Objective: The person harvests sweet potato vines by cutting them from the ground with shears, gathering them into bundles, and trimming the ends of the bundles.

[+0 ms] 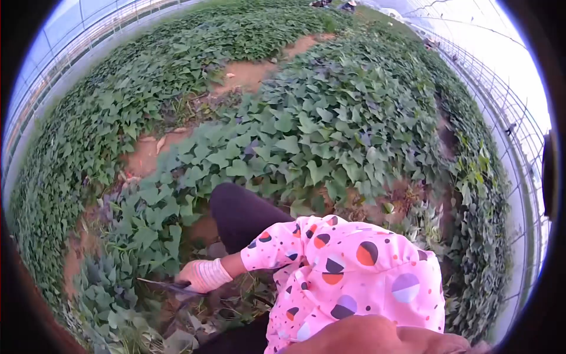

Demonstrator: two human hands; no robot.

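Observation:
My right hand (pixel 197 276), in a work glove with a striped pinkish cuff, reaches low to the left among the vines. Its fingers are closed around a dark narrow-bladed tool (pixel 167 285), whose thin tip points left. I cannot make out the tool's handle or exact kind. Heart-shaped green leaves (pixel 147 236) crowd just above the hand. Below it lie cut-looking stems and wilted leaves (pixel 180 339) on the soil. My left hand does not show.
My dark-clad knee (pixel 242 215) is bent beside the working arm. Dense vine rows (pixel 354 112) spread ahead, with bare reddish soil (pixel 244 75) between them. Plastic greenhouse walls with metal framing (pixel 513 130) curve along both sides. People (pixel 349 6) are at the far end.

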